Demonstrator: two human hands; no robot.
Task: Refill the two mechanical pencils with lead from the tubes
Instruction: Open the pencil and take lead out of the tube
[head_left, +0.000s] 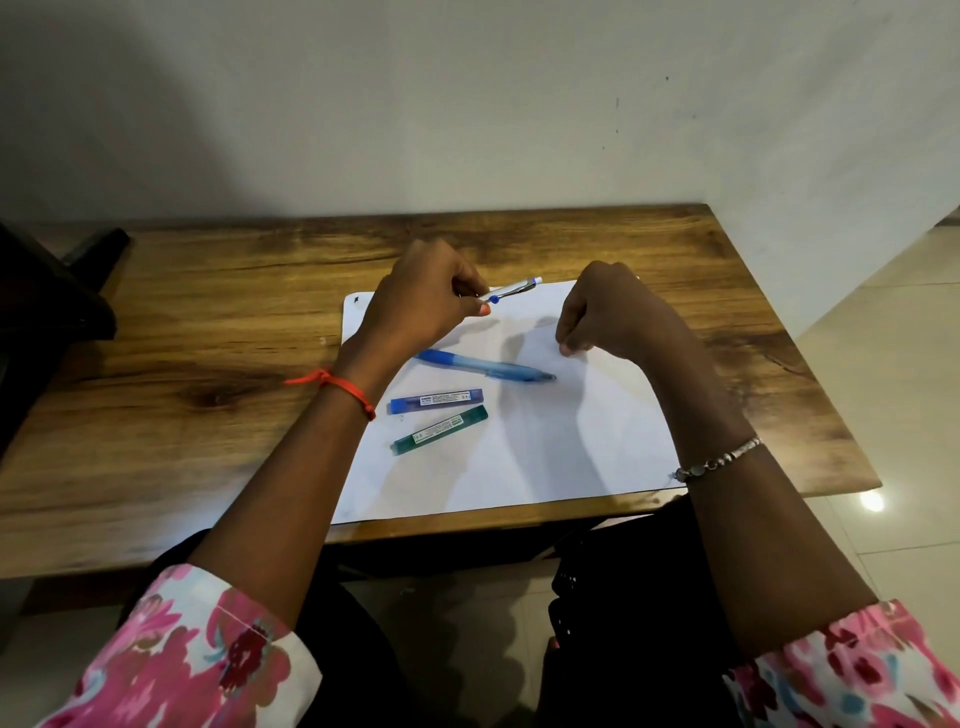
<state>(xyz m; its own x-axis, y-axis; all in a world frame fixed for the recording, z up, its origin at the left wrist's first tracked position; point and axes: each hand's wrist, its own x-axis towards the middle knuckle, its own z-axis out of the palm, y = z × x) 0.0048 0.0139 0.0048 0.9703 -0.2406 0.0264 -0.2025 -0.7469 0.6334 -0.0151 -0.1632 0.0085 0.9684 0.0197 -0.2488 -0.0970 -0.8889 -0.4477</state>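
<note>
Fingers (470, 285) of our left hand (415, 301) pinch the white pencil (511, 287) over the paper's (597, 441) far edge. Our right hand (608, 317) has its fingertips pressed together, around what we cannot tell. The blue pencil (488, 370), blue tube (436, 401) and green tube (440, 430) lie nearer, untouched, so we judge refilling barely begun.

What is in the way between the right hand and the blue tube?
The blue pencil lies flat on the paper between the right hand and the blue tube. The hand could probably pass above it. Nothing else visible stands between them.
</note>
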